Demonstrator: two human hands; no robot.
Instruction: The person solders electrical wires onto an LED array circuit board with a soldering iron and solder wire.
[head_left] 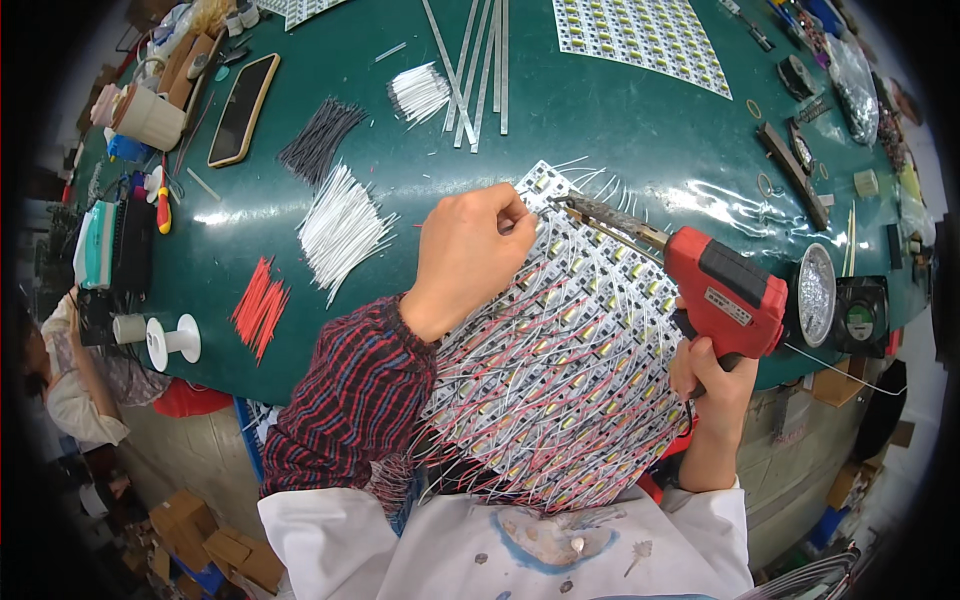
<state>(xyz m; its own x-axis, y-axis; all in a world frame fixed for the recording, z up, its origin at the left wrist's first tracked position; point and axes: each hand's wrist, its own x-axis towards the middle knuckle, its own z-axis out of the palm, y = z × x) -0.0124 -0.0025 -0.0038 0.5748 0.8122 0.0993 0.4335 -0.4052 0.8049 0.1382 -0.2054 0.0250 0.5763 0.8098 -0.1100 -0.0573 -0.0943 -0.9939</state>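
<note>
A panel of small white circuit boards point(600, 345) lies at the table's near edge and over my lap, bristling with thin red and white wires. My right hand point(712, 380) grips a red and black soldering gun point(738, 295). Its long, darkened tip reaches left to the panel's upper corner. Close by that tip, my left hand point(470, 255) is closed in a pinch above the panel's left edge. Whatever sits between its fingertips is too small to make out. Left of this hand lie bundles of white wires point(345, 230), black wires point(322, 140) and red wires point(261, 305).
Metal strips point(480, 75) and short white wires point(419, 93) lie farther back, near another board panel point(640, 40). A phone point(243, 110) and a white spool point(174, 341) are at left. A round metal dish point(816, 295) and a fan point(862, 318) stand right. Another person point(80, 370) sits far left.
</note>
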